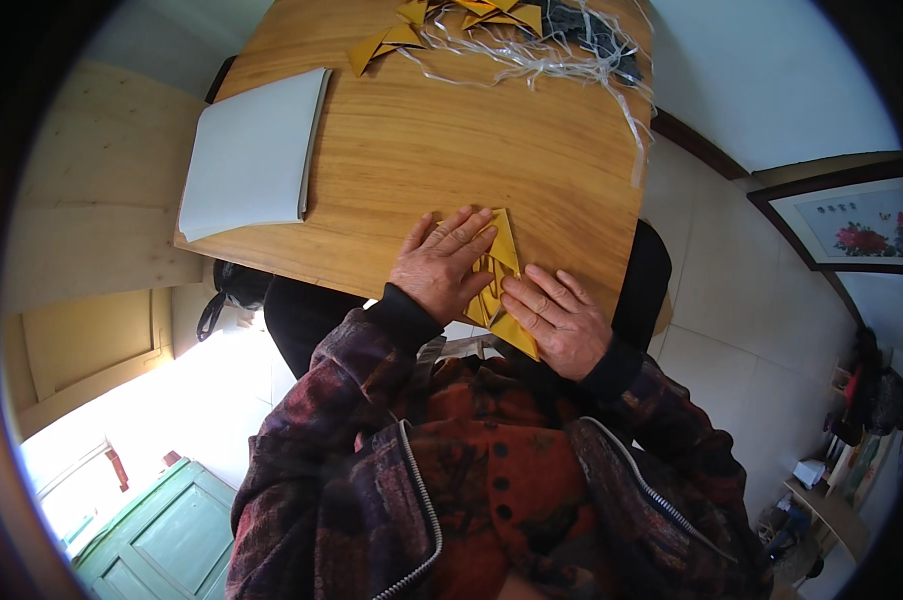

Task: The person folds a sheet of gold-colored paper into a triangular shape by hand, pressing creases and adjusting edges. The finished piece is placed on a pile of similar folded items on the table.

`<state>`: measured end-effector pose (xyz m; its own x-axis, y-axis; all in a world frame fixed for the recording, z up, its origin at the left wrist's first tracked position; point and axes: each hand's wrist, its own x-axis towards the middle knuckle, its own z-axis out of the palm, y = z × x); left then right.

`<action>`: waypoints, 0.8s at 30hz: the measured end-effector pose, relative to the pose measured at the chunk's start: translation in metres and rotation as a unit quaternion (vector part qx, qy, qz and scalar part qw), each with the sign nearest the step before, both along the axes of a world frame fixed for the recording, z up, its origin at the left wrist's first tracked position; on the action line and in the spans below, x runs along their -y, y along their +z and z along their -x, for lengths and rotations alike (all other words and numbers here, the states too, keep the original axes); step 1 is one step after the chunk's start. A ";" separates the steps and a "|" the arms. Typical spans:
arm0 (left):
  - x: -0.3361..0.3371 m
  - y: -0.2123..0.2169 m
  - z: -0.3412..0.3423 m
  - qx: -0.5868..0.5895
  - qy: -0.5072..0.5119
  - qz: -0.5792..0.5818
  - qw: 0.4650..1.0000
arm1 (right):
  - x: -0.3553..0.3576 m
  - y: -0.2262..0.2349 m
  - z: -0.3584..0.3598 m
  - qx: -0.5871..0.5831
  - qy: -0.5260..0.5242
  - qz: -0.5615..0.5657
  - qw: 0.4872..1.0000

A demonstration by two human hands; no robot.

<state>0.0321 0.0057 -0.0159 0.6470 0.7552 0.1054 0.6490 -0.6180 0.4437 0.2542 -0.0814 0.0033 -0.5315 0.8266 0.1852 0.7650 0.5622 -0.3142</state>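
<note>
A piece of folded golden-yellow paper (506,243) lies at the near edge of the wooden table (452,140), its lower corner reaching past the edge toward me. My left hand (442,265) rests flat over its left side, fingers stretched out and pointing away from me. From the right, my right hand (562,318) lies against the paper's right side with its fingers extended and slightly apart. Dark printed marks show on the paper between the two hands. Part of the paper is hidden under my left fingers.
A stack of white paper (257,150) sits at the table's left. At the far side are several folded yellow paper pieces (384,43), a tangle of clear plastic strips (532,60) and a dark grey crumpled item (607,38). A framed flower picture (847,222) is at the right.
</note>
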 end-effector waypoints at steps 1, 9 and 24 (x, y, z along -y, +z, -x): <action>-0.001 0.002 0.002 -0.005 -0.003 -0.001 1.000 | 0.000 0.001 -0.001 -0.003 0.003 -0.008 1.000; -0.004 0.017 0.007 -0.024 -0.032 0.056 0.998 | -0.013 0.008 0.000 -0.121 0.009 -0.037 0.992; -0.008 0.027 0.010 -0.081 -0.067 0.061 0.993 | -0.037 0.017 0.024 -0.246 -0.224 0.245 0.911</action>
